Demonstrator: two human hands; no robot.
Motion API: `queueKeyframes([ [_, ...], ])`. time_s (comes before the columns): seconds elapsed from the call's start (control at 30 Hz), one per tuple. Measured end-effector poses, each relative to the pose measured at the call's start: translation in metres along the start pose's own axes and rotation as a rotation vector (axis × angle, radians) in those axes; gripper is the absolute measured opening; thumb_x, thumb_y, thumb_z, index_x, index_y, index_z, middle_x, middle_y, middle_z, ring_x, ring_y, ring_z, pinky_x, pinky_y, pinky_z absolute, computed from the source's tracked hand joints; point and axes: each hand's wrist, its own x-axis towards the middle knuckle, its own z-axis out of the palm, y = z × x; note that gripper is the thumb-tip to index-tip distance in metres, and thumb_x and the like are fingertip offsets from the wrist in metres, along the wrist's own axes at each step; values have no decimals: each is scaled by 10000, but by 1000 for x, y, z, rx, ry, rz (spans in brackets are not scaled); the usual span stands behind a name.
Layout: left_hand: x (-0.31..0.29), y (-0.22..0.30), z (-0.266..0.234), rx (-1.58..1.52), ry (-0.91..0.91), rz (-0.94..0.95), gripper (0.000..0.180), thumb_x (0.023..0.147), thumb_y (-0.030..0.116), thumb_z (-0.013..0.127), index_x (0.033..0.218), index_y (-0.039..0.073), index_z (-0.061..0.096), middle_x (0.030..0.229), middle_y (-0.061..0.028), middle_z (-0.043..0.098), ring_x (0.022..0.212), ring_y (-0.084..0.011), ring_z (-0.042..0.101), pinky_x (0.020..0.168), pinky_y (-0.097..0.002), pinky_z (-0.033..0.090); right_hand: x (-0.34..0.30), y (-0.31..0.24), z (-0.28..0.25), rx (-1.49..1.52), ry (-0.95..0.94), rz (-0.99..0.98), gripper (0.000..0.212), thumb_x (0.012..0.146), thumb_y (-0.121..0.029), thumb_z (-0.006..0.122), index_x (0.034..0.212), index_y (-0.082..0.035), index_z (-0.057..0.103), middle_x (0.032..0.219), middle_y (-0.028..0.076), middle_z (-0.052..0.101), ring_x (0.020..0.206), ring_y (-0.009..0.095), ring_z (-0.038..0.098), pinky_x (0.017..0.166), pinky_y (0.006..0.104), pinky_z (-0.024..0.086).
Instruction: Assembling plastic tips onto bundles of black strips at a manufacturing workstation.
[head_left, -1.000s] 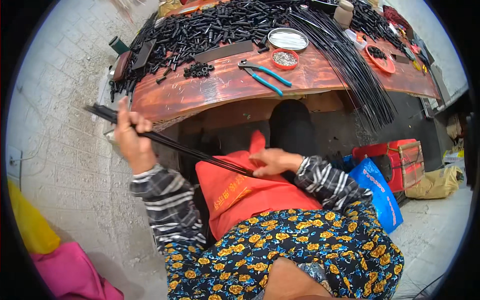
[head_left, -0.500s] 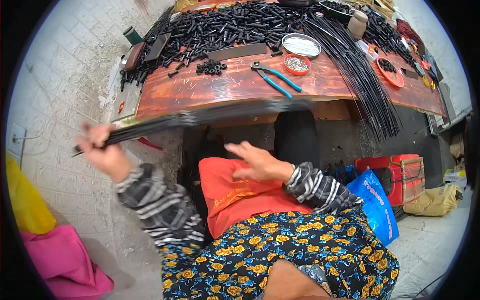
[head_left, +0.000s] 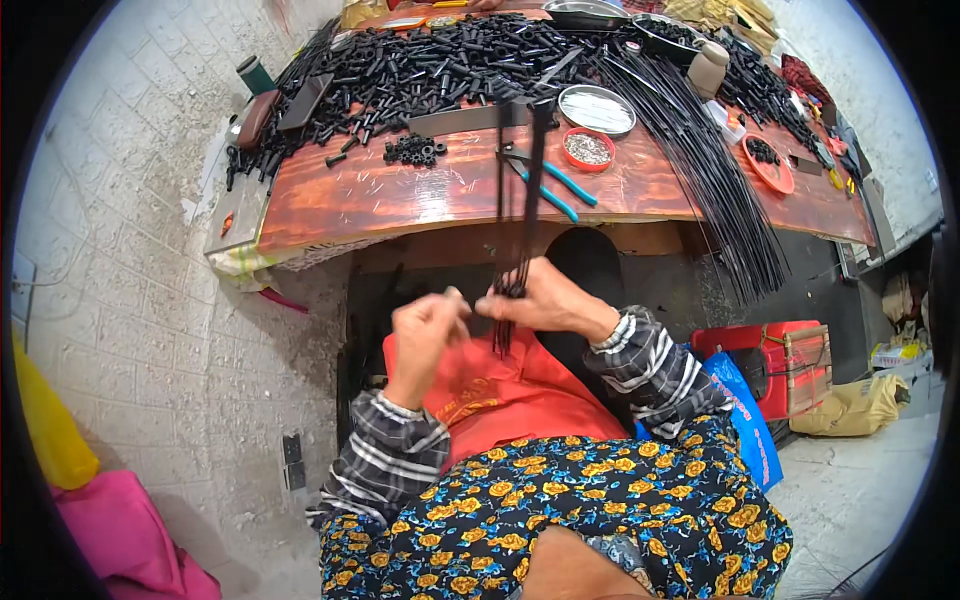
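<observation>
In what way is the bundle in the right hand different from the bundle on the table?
The held bundle is clasped by the right hand; the table bundle lies on the tabletop, ends hanging past its edge. The held bundle looks narrow; the table bundle is wide and fanned. Both have black strands.

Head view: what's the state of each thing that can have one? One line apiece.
Black strand bundle: held toward its near end.
Right hand: closed around that bundle.
Left hand: fingers curled, off the bundle; contents unclear.
Blue-handled pliers: handles spread apart.
Round metal tray: holding white sticks.
Small red bowl: holding metallic pieces.
Red dish at right: holding black pieces, partly bare.
Loose strands: hanging partly off the table.
</observation>
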Motion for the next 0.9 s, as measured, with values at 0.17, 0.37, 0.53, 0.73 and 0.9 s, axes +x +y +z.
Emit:
queueKeyframes([
  [0.17, 22, 86, 17, -313, 99, 502, 474, 938, 336, 579, 1258, -11, 537, 930, -62, 660, 850, -116, 613, 805, -273, 475, -2, -9, 15, -31, -166, -50, 416, 777, -316, 707, 707, 72, 574, 569, 256, 519, 545, 397, 534, 528, 426, 436],
  [0.37, 33, 120, 26, -491, 61, 466, 353, 929, 253, 605, 1163, -10, 578, 866, -53, 650, 756, -135, 643, 698, -245, 506, 1, 2, 17, -82, -369, 86, 519, 771, -420, 718, 683, 69, 566, 567, 243, 528, 510, 307, 560, 516, 426, 444],
  [0.53, 47, 125, 21, -517, 98, 413, 278, 932, 218, 600, 1096, -6, 606, 839, -40, 640, 701, -119, 625, 645, -237, 503, 40, -68, -63, 268, 13, 49, 210, 818, -126, 681, 1000, -22, 685, 769, 21, 664, 640, 61, 565, 567, 228, 453],
  [0.73, 68, 124, 20, -369, -61, 457, 306, 985, 209, 496, 1191, -9, 557, 842, -37, 629, 725, -101, 587, 674, -232, 483, 79, -98, -83, 567, 125, -132, 188, 818, -67, 703, 983, 20, 678, 727, 23, 645, 534, 39, 539, 457, 173, 411],
  [0.9, 73, 136, 19, -320, -72, 364, 413, 996, 355, 423, 1053, -27, 568, 907, -105, 639, 739, -175, 630, 685, -274, 505, 92, -88, -88, 712, 98, -109, 126, 780, -69, 744, 824, -4, 646, 666, 16, 617, 506, 38, 544, 429, 158, 403],
])
